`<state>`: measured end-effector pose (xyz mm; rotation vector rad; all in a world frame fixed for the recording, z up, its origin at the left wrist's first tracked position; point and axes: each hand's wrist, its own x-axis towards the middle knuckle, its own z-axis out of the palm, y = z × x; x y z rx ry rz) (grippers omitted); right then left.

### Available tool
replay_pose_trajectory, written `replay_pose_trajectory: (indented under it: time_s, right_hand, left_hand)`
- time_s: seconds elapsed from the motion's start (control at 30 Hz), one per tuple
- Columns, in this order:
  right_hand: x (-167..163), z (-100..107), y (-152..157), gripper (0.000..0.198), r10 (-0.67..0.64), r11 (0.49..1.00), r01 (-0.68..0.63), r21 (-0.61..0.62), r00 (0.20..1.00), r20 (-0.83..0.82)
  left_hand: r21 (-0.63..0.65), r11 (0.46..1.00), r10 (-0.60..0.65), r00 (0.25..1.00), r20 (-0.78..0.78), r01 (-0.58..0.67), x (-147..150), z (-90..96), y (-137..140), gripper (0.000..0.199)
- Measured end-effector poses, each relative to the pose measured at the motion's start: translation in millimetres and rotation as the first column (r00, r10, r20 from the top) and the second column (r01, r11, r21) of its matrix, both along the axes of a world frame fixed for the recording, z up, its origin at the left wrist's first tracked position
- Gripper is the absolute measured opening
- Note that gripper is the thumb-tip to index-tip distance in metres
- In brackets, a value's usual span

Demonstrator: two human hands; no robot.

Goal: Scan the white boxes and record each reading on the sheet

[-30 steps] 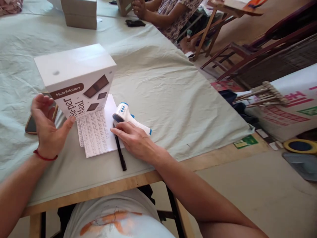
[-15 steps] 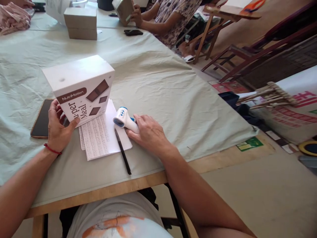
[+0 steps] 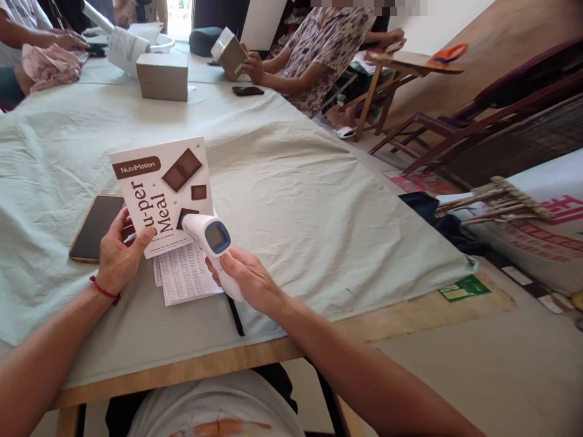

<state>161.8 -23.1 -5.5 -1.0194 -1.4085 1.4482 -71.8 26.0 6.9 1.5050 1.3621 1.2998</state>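
My left hand [image 3: 122, 252] grips the lower left edge of a white box [image 3: 177, 155] printed "NutriMotion" and "Meal", its front facing me. Wrapped around the handle of a white and blue infrared thermometer [image 3: 198, 229] is my right hand [image 3: 248, 276]. The thermometer's screen faces me and its nose is in front of the box's lower right, touching or apart I cannot tell. Beneath lie printed sheets [image 3: 186, 282], partly covered by the box. A black pen [image 3: 235, 317] lies beside them, its upper end hidden. Left of the box is a dark phone [image 3: 93, 233].
A cloth [image 3: 291, 200] covers the table. Farther back stand a grey-brown box [image 3: 163, 79] and a black phone [image 3: 248, 90]. Across the table a person [image 3: 314, 60] holds another box [image 3: 230, 54]. At the far left another person's hand [image 3: 70, 41] is near a pink cloth [image 3: 52, 64].
My right hand has raised the thermometer off the papers and turned it toward the box. The box has tilted so its front faces me and its top no longer shows. The camera view has tipped up.
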Motion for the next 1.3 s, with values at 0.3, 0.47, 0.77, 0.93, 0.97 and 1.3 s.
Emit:
replay_pose_trajectory:
  time_s: [0.3, 0.47, 0.77, 0.93, 0.97, 1.3]
  right_hand:
    - [-3.8, -1.7, 7.0, 0.051, 0.043, 0.997, -0.045, 0.055, 0.999, 0.033]
    - [-6.4, -6.6, 6.0, 0.052, 0.032, 0.997, -0.032, 0.064, 0.999, 0.009]
    - [-5.4, -13.0, 4.6, 0.044, 0.016, 0.996, -0.017, 0.09, 1.0, 0.005]
    - [-4.8, -12.8, 3.3, 0.046, 0.0, 0.999, -0.001, 0.052, 1.0, 0.02]
    - [-4.9, -12.2, 3.4, 0.047, 0.007, 0.999, -0.007, 0.035, 1.0, 0.009]
    - [-2.3, 0.6, 0.7, 0.044, 0.06, 0.998, -0.06, 0.007, 0.981, -0.184]
  left_hand:
    - [-0.029, 0.997, -0.068, 0.998, -0.018, 0.067, -3.1, 2.3, -0.9, 0.06]
    - [-0.025, 0.997, -0.075, 0.997, -0.03, 0.075, -3.3, 2.1, -1.4, 0.061]
    - [-0.028, 0.995, -0.093, 0.996, -0.004, 0.093, -4.9, -0.9, -0.8, 0.065]
    - [-0.051, 0.994, -0.097, 0.995, 0.007, 0.097, -5.5, -1.9, -0.1, 0.071]
    - [-0.054, 0.993, -0.101, 0.995, 0.014, 0.102, -5.6, -1.4, 0.2, 0.072]
    - [-0.108, 0.987, -0.106, 0.986, 0.127, 0.12, -2.5, 4.0, -0.7, 0.073]
